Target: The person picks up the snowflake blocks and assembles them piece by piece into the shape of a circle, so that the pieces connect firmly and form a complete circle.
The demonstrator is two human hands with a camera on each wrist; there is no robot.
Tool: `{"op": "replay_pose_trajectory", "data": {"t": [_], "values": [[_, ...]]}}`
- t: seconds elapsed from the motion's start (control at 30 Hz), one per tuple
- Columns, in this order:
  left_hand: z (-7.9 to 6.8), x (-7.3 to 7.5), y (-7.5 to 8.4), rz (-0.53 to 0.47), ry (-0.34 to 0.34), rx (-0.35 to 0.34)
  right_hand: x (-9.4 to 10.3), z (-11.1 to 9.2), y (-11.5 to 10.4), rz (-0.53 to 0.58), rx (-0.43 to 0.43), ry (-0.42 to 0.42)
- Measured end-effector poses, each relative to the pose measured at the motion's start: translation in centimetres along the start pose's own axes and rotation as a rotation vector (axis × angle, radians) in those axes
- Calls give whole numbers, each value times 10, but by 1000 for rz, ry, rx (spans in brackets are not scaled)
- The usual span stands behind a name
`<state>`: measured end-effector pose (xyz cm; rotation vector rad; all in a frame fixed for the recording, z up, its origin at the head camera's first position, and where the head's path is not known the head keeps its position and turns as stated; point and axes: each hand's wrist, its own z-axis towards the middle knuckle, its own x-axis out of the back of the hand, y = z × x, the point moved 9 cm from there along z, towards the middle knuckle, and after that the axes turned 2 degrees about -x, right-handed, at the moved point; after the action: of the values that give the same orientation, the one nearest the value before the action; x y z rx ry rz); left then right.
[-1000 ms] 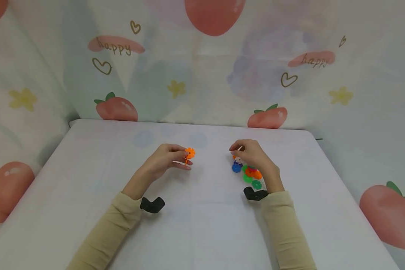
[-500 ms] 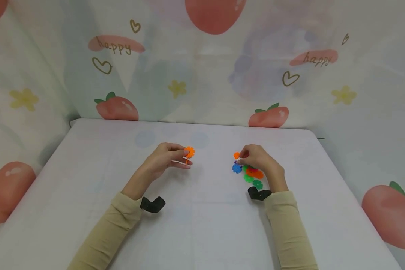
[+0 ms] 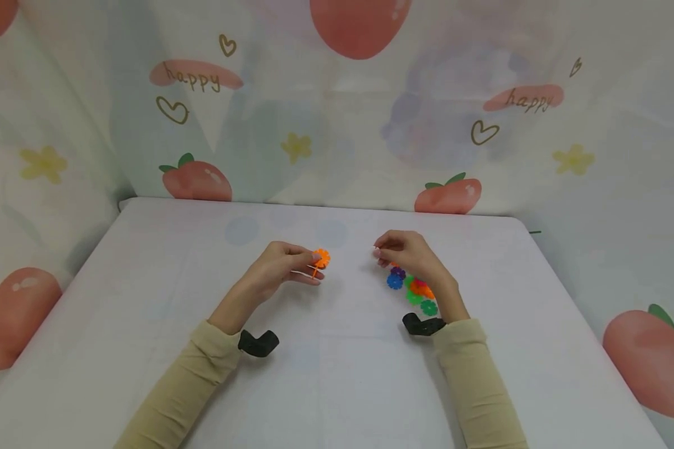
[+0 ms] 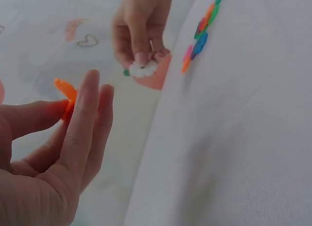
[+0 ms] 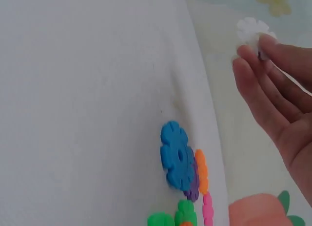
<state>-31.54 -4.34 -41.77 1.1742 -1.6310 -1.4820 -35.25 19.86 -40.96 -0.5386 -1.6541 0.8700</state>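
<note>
Above the middle of the table, my left hand pinches orange plastic snowflake discs between thumb and fingers. In the left wrist view two orange pieces meet at an angle, partly hidden by the fingers. My right hand, raised over the far end of a small pile, pinches a white snowflake disc by its edge. A gap separates the two hands. Below the right hand lie a blue snowflake disc, a purple one and an orange one.
Several more snowflake discs, including a dark green one and a bright green one, lie beneath the right wrist. Black wrist cameras sit under both cuffs. A white cloth covers the table; a printed curtain hangs behind it.
My right hand first reached down into the pile, then lifted and moved left with a white disc taken from it. My left hand has shifted only slightly right, still holding the orange discs.
</note>
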Motion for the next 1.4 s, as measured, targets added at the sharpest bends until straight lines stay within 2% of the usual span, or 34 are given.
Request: {"op": "replay_pose_trajectory", "data": {"t": [0.17,0.43,0.7,0.97,1.03,1.13,1.27,1.4], "values": [[2,2,-2,3,20,5,-14,3,-24,87,85,17],[1,0,-4,-8,46,36,-32,-4,-56,200,225,39],[0,0,-4,9,46,44,-44,-6,-67,265,280,-2],[-2,-1,-7,-11,58,78,-49,-5,-74,277,333,28],[-2,-3,-8,-27,32,78,-49,-5,-74,286,334,25],[-2,-9,-8,-60,-53,88,-48,-4,-72,294,313,-5],[-3,-18,-12,-80,-172,127,-56,-1,-67,273,271,-102],[-4,-23,-15,-63,-221,142,-65,1,-68,203,295,-166]]}}
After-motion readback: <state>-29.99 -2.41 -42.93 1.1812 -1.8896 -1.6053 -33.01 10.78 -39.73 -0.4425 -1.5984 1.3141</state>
